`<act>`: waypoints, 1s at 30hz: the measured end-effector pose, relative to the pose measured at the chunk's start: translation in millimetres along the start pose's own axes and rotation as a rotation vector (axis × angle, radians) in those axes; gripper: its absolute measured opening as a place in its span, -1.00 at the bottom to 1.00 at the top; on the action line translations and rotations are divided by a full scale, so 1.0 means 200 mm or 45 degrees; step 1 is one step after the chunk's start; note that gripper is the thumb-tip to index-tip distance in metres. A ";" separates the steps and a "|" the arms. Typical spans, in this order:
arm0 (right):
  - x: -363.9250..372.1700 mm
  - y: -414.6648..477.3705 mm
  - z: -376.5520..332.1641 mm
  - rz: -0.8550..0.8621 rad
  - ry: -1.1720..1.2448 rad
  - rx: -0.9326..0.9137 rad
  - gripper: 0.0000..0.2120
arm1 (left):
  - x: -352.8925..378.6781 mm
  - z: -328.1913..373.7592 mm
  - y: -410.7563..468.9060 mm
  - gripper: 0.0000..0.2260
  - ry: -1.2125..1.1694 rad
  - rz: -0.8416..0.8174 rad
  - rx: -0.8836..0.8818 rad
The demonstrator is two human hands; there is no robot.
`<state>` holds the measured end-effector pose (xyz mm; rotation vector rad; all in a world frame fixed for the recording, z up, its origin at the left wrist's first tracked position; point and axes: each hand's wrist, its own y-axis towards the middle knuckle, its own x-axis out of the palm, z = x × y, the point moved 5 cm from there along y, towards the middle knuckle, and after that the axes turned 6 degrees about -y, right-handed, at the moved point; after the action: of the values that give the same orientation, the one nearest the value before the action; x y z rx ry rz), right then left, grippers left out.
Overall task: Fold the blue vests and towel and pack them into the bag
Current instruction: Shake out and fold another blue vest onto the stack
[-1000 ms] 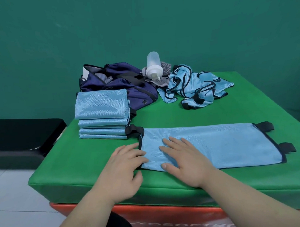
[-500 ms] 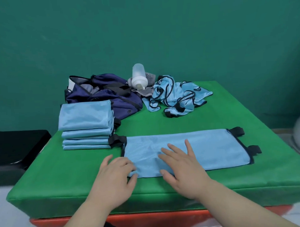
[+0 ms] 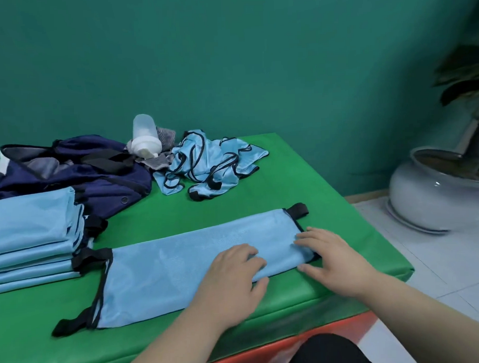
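**2 hands are laid on a long blue vest**

A long blue vest (image 3: 181,270) is spread flat across the green table (image 3: 287,179). It is folded into a thin strip, and black straps are seen at both of its ends.

The left hand (image 3: 231,282) is laid palm down on top of the long vest, a bit right of its middle. The fingers are kept close together and a little bent, and the thumb is by the vest's near edge. The right hand (image 3: 333,262) is set on the right end of the long vest. Its fingers are spread out straight over the black trim, and its thumb is down on the table just in front of the vest.

A stack of folded vests (image 3: 31,232) is seen right up against the long vest's left end. Behind that end, a dark blue bag (image 3: 97,175) is lying open. A heap of unfolded vests (image 3: 208,163) is seen behind the long vest's middle, well apart from it. Between the bag and the heap, a white bottle (image 3: 145,137) is resting on a grey striped towel (image 3: 166,135). Far to the right of the long vest, a white plant pot (image 3: 434,201) is seen on the floor.
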<state>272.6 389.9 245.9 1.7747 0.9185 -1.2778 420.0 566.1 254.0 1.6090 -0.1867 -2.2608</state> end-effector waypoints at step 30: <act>-0.02 0.14 0.16 0.144 0.152 -0.235 -0.60 | 0.16 -0.03 0.10 -0.54 -0.070 0.018 -0.195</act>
<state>282.5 347.7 247.9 1.7454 0.9558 -0.9923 420.7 536.2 229.4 1.4642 -0.0373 -2.2515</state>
